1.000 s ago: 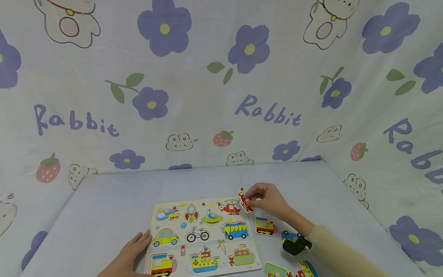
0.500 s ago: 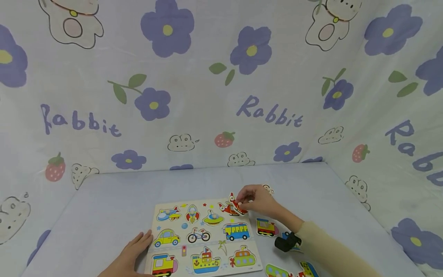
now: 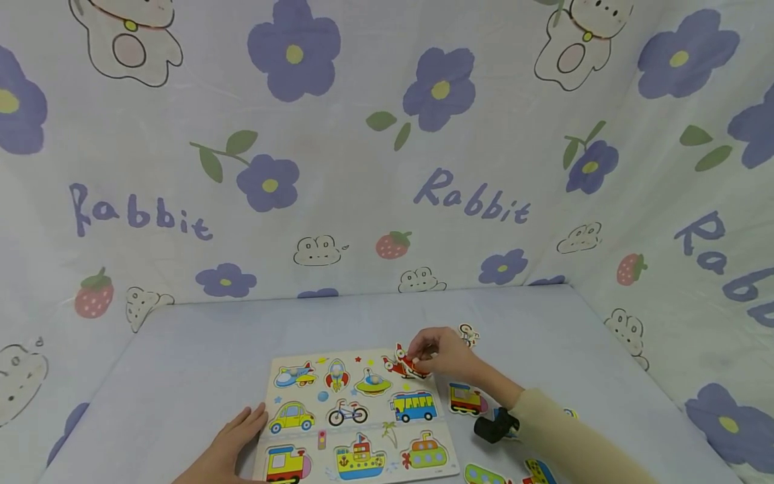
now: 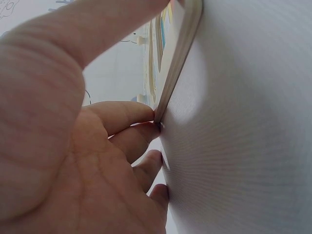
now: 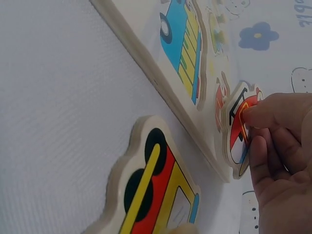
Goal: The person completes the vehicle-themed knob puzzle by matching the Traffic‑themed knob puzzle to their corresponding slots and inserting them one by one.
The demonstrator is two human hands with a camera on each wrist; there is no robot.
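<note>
My right hand [image 3: 447, 353] pinches a red helicopter puzzle piece [image 5: 239, 122] between thumb and fingers. The piece is tilted close over the printed helicopter at the top right of the wooden puzzle board [image 3: 345, 355]. In the right wrist view a thin, mostly upright side of the piece faces the camera near the board's corner. My left hand [image 3: 226, 444] rests at the board's left side. In the left wrist view its fingertips [image 4: 151, 114] and thumb touch the board's edge, the fingers fairly straight. Plane, rocket and UFO pictures fill the rest of the top row.
On the table right of the board lie a train piece [image 3: 467, 398], a green submarine piece [image 3: 484, 475] and a yellow-and-blue piece [image 3: 538, 472]. A bicycle piece [image 3: 467, 334] lies beyond my right hand. The black wrist camera [image 3: 496, 425] partly covers a blue piece. A patterned cloth stands behind.
My right hand has carried the helicopter piece left from beside the board to over the printed helicopter, uncovering the bicycle piece. My left hand stays at the board's edge.
</note>
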